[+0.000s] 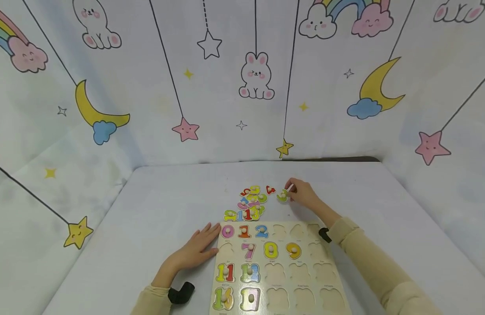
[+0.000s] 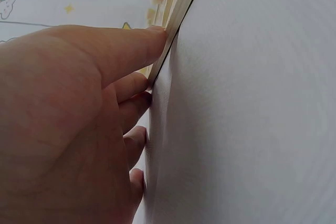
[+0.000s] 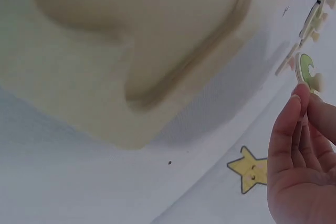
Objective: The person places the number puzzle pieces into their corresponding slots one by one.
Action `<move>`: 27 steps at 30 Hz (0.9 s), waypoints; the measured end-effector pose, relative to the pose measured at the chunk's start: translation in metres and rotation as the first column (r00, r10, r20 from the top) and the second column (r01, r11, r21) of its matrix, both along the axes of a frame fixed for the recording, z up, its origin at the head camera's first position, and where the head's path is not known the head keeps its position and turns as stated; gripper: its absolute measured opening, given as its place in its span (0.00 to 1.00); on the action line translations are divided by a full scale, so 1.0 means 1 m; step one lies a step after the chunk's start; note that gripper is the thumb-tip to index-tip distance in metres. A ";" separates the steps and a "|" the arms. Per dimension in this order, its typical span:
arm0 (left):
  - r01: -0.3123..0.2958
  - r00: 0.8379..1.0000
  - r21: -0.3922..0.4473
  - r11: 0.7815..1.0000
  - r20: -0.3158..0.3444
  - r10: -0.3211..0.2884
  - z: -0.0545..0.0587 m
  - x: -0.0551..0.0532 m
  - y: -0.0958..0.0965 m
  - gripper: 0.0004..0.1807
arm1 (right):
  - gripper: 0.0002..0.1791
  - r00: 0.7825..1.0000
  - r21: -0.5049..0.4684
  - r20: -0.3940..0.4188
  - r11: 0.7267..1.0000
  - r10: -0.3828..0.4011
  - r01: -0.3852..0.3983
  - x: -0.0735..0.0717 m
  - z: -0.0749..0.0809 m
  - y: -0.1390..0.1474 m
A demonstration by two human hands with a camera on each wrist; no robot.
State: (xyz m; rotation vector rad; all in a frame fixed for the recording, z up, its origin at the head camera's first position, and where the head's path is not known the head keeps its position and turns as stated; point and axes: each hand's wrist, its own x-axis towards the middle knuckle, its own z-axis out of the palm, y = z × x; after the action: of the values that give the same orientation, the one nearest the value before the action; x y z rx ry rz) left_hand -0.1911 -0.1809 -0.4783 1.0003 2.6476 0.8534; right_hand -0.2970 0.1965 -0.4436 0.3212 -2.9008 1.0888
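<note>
My right hand (image 1: 304, 193) pinches a green number piece (image 1: 283, 195), which looks like a 3, by its edge above the table behind the wooden number puzzle board (image 1: 282, 262). In the right wrist view, thumb and fingertips meet on the rim of that green piece (image 3: 306, 67), with its knob showing. My left hand (image 1: 193, 249) lies with fingers extended against the board's left edge. The left wrist view shows the thumb (image 2: 136, 45) touching the board's side (image 2: 181, 9). Seated in the board are 0, 1, 2, 7, 8, 9, 11, 12, 17 and another two-digit piece.
A loose heap of coloured number pieces (image 1: 252, 203) lies just beyond the board's back edge. A small red 4 (image 1: 270, 190) sits apart, right of the heap. Several recesses of the board are bare. A patterned cloth wall (image 1: 226, 96) stands behind the white table (image 1: 179, 192).
</note>
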 end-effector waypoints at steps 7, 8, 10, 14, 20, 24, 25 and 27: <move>0.001 1.000 -0.001 1.000 -0.003 -0.001 -0.001 -0.001 0.000 0.34 | 0.04 0.994 -0.067 0.025 0.992 0.108 -0.106 0.018 0.006 -0.001; 0.001 1.000 0.000 1.000 -0.002 -0.001 -0.001 -0.001 0.000 0.34 | 0.04 0.991 -0.074 0.033 0.989 0.131 -0.129 0.022 0.007 -0.002; 0.000 1.000 -0.003 1.000 -0.002 0.000 0.000 -0.001 0.000 0.34 | 0.04 0.984 -0.080 0.049 0.983 0.171 -0.167 0.028 0.008 -0.004; -0.002 1.000 -0.008 1.000 0.001 0.002 0.001 -0.001 0.001 0.34 | 0.04 0.967 -0.065 0.085 0.970 0.241 -0.236 0.037 0.008 -0.009; -0.006 1.000 -0.015 1.000 -0.002 0.006 0.001 -0.001 0.001 0.34 | 0.02 0.941 -0.057 0.158 0.954 0.299 -0.294 0.050 0.010 -0.016; -0.007 1.000 -0.011 1.000 0.001 0.007 0.003 0.000 0.002 0.34 | 0.02 0.927 -0.042 0.203 0.949 0.316 -0.314 0.056 0.010 -0.019; -0.007 1.000 -0.013 1.000 0.001 0.007 0.003 0.001 0.002 0.34 | 0.03 0.924 -0.036 0.213 0.948 0.318 -0.317 0.057 0.010 -0.019; -0.008 1.000 -0.018 1.000 0.001 0.008 0.004 0.001 0.003 0.34 | 0.02 0.918 -0.027 0.227 0.944 0.325 -0.328 0.059 0.009 -0.019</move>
State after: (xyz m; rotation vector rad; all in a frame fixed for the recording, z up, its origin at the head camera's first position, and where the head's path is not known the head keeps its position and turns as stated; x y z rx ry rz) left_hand -0.1898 -0.1783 -0.4743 0.9850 2.6556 0.8305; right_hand -0.2384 0.1776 -0.4345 0.7540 -3.1346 1.2251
